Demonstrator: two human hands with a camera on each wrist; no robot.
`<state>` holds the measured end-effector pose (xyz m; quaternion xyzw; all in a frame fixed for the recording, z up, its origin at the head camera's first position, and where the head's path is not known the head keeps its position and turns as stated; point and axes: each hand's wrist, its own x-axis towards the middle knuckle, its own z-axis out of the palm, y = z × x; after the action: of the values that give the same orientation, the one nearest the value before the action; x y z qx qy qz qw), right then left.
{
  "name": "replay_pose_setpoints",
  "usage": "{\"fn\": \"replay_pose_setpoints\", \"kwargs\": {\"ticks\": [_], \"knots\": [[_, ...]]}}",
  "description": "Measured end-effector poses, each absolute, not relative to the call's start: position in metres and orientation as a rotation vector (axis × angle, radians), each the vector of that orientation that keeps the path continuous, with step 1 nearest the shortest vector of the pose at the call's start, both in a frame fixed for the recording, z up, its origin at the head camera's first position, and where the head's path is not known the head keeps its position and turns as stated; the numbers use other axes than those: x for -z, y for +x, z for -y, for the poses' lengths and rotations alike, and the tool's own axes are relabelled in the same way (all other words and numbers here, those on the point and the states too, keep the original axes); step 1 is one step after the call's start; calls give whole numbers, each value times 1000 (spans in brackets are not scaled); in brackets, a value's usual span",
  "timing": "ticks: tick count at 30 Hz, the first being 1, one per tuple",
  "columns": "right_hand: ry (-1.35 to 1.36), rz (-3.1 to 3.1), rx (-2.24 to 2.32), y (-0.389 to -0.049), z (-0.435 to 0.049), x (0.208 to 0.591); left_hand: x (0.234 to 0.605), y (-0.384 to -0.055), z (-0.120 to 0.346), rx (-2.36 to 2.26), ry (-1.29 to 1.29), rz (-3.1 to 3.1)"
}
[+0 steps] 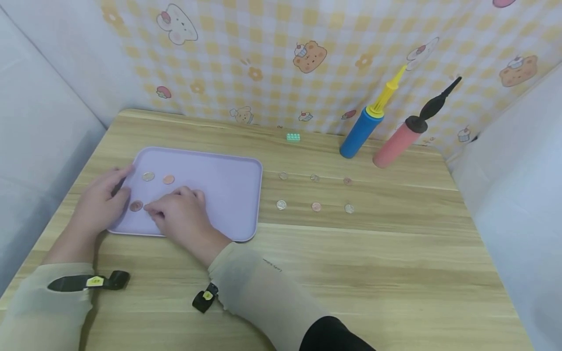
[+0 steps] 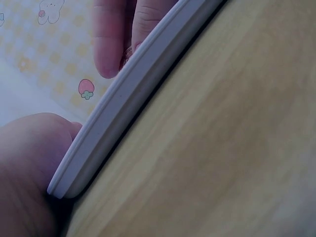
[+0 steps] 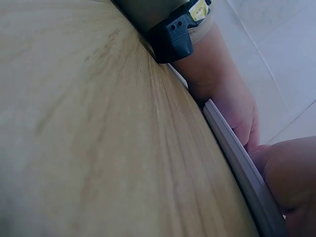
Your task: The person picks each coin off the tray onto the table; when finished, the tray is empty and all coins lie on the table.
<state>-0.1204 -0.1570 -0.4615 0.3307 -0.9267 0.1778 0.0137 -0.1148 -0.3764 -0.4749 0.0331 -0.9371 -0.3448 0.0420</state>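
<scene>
A lilac tray (image 1: 224,195) lies on the wooden table. My left hand (image 1: 98,197) rests at its left rim, with thumb and index finger fairly straight and spread; the other fingers are hidden. Over the tray's lower left part, my right hand (image 1: 182,212) has bent fingers, with its tips at a dark copper coin (image 1: 136,205). In the left wrist view, the copper coin (image 2: 127,57) shows just above the rim between finger and thumb of the right hand (image 2: 131,29). Farther back on the tray lie a silver coin (image 1: 148,176) and a copper-coloured coin (image 1: 169,179).
Right of the tray, several coins lie in two rows, among them a silver coin (image 1: 281,205) and a copper one (image 1: 316,207). A mint toy brick (image 1: 293,137) sits at the back. A blue pump (image 1: 361,134) and a pink pump (image 1: 399,143) stand by the patterned curtain (image 1: 272,58).
</scene>
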Motion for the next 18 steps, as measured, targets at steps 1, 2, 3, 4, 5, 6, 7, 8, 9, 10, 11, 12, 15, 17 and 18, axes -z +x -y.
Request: {"fn": "replay_pose_setpoints", "kwargs": {"ticks": [1, 2, 3, 4, 5, 6, 7, 8, 9, 10, 11, 12, 15, 17, 18], "knots": [[1043, 2865, -552, -121, 156, 462, 475, -115, 376, 1054, 103, 2871], [1052, 2845, -571, -122, 156, 463, 475, -114, 376, 1055, 102, 2870], [1051, 2831, -610, -123, 155, 464, 475, -114, 376, 1054, 102, 2871], [1039, 2823, -663, -124, 155, 465, 475, -114, 376, 1052, 100, 2871], [1024, 2815, -729, -125, 154, 466, 475, -114, 375, 1051, 100, 2872], [1006, 2809, -795, -126, 153, 466, 475, -114, 375, 1049, 101, 2875], [986, 2803, -859, -126, 153, 466, 475, -114, 375, 1048, 103, 2877], [964, 2799, -911, -127, 152, 467, 475, -114, 375, 1046, 106, 2879], [945, 2800, -950, -127, 151, 466, 475, -114, 375, 1043, 111, 2884], [932, 2799, -978, -128, 151, 466, 475, -113, 375, 1040, 115, 2889], [927, 2802, -994, -128, 151, 466, 475, -113, 375, 1039, 121, 2894], [924, 2807, -999, -128, 151, 465, 475, -113, 375, 1036, 125, 2898], [911, 2818, -1016, -128, 151, 463, 474, -113, 374, 1033, 134, 2901], [906, 2821, -1018, -127, 151, 463, 473, -113, 373, 1032, 136, 2901], [906, 2822, -1013, -127, 151, 463, 473, -113, 373, 1031, 137, 2900]]}}
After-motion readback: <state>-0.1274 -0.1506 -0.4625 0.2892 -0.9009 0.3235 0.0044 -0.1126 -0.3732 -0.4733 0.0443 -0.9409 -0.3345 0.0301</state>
